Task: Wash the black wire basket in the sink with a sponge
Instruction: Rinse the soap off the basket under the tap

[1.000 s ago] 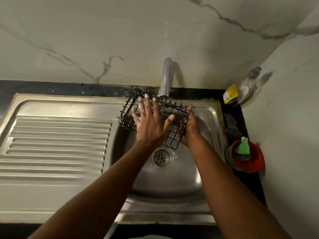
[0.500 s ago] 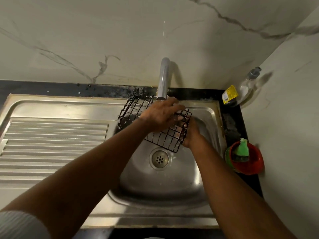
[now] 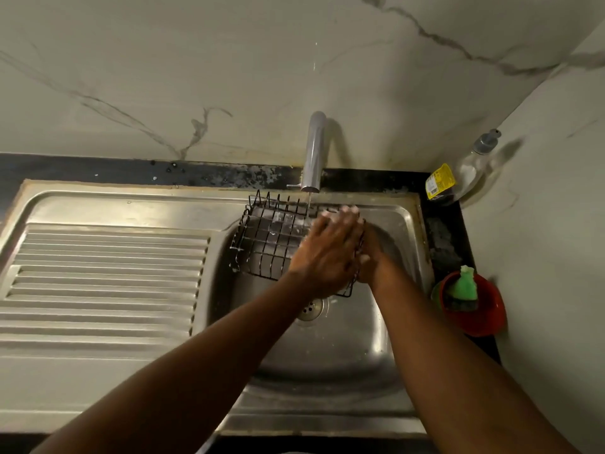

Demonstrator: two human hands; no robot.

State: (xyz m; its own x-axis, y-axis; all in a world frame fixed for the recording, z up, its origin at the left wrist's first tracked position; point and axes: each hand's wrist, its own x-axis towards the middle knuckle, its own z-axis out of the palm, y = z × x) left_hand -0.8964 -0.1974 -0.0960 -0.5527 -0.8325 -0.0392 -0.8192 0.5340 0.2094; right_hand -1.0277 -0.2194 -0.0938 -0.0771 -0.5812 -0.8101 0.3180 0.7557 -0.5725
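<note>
The black wire basket [image 3: 271, 244] is held above the steel sink [image 3: 347, 348], under a thin stream of water from the tap [image 3: 313, 152]. My left hand [image 3: 330, 253] lies flat with straight, soapy fingers across the basket's right part. My right hand [image 3: 371, 257] grips the basket's right edge from behind, mostly hidden by the left hand. A green sponge [image 3: 463, 285] sits in a red bowl [image 3: 481, 316] on the counter at the right; neither hand holds it.
The ribbed steel drainboard [image 3: 104, 283] stretches to the left. A clear pump bottle with a yellow label [image 3: 465, 178] stands in the back right corner. The marble wall rises behind the tap. The drain [image 3: 311, 311] lies below the basket.
My left hand slid rightwards across the basket, from its middle to its right side. The basket shifted slightly under the water stream. My right hand kept its hold.
</note>
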